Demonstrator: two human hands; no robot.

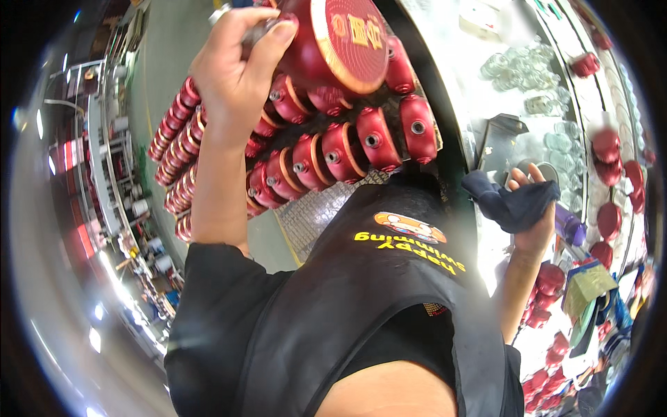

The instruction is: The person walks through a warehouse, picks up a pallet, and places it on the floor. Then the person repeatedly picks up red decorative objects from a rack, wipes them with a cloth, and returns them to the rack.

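My left hand (pixel 233 73) is raised at the upper left, its fingers closed round the narrow neck of a red drum-shaped bottle (pixel 351 48). The bottle's flat round face has a gold rim and gold raised characters; its upper part runs out of view. At the right, over the bench, my right hand (pixel 533 235) holds a crumpled dark cloth (pixel 511 200), which lies across the palm with fingertips showing beyond it. Rows of similar red bottles (pixel 340 149) with small round mouths stand below the held one.
Along the right runs a light workbench (pixel 479 62) bearing clear glass pieces (pixel 517 69), a dark flat tool (pixel 504 132) and a purple item (pixel 571 228). More red pieces (pixel 608 219) line its far side. Grey floor (pixel 156 52) and factory shelving (pixel 97 132) lie to the left.
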